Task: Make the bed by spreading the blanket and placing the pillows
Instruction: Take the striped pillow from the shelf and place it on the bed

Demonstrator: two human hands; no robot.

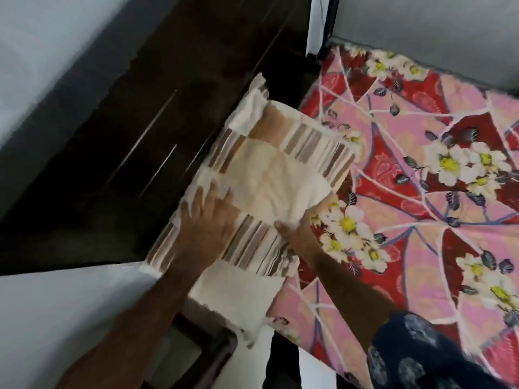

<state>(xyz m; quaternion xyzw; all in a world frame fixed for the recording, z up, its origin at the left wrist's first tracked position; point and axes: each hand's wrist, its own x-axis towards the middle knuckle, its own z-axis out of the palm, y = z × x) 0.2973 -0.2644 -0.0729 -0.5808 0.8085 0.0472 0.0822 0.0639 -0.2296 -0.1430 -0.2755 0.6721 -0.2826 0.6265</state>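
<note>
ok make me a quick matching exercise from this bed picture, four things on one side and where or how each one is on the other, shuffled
Things
1. left hand
2. right hand
3. striped pillow
4. floral blanket

States
A. spread over the bed
B. flat on top of the pillow
C. at the head of the bed, against the dark wood
D. gripping the pillow's edge beside the blanket

Pairs: 1-B, 2-D, 3-C, 4-A

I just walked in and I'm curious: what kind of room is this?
Most likely a bedroom in a home. A bed is covered by a red and pink floral blanket, both hands are setting down a striped cream and brown pillow at its edge, and a dark wooden wardrobe with long handles stands beside it.
</note>
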